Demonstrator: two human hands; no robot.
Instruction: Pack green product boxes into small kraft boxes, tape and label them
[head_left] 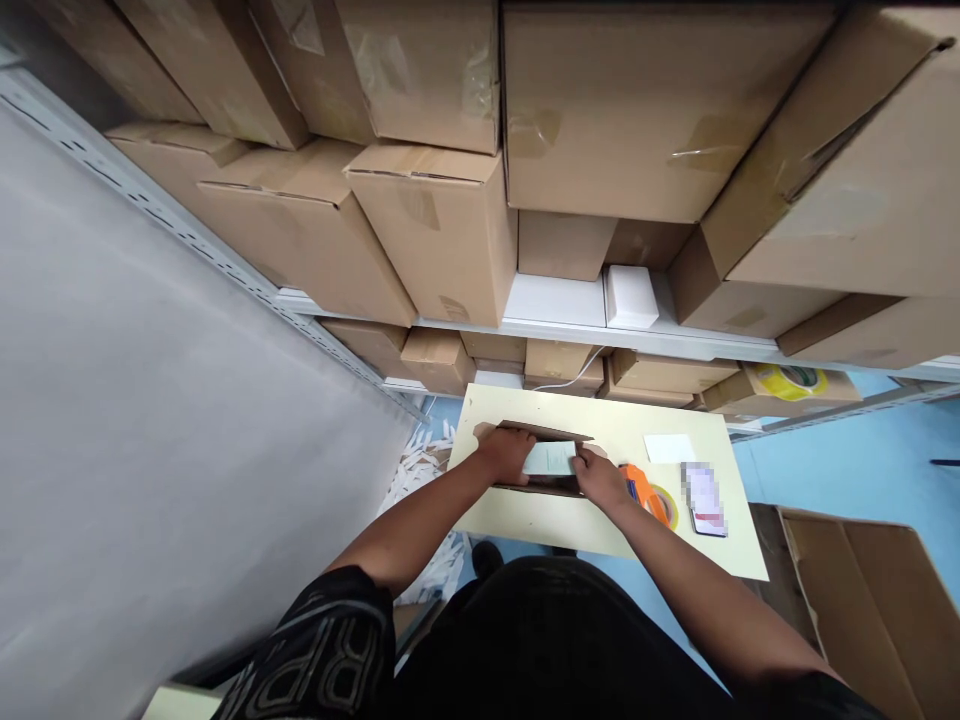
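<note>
A small brown cardboard box (536,433) lies on a pale yellow table (540,515) in front of me. My left hand (506,452) grips the box's left end and the left edge of a pale green paper slip (550,458). My right hand (598,474) pinches the slip's right edge over the box, fingers closed. An orange tape dispenser with a roll of tape (651,496) sits just right of my right hand.
A white paper (669,447) and a phone-like card (705,499) lie on the table's right side. Shelves stacked with cardboard boxes (450,230) fill the view ahead, a tape roll (789,380) among them. An open carton (877,600) stands at right; paper strips (416,470) litter the floor.
</note>
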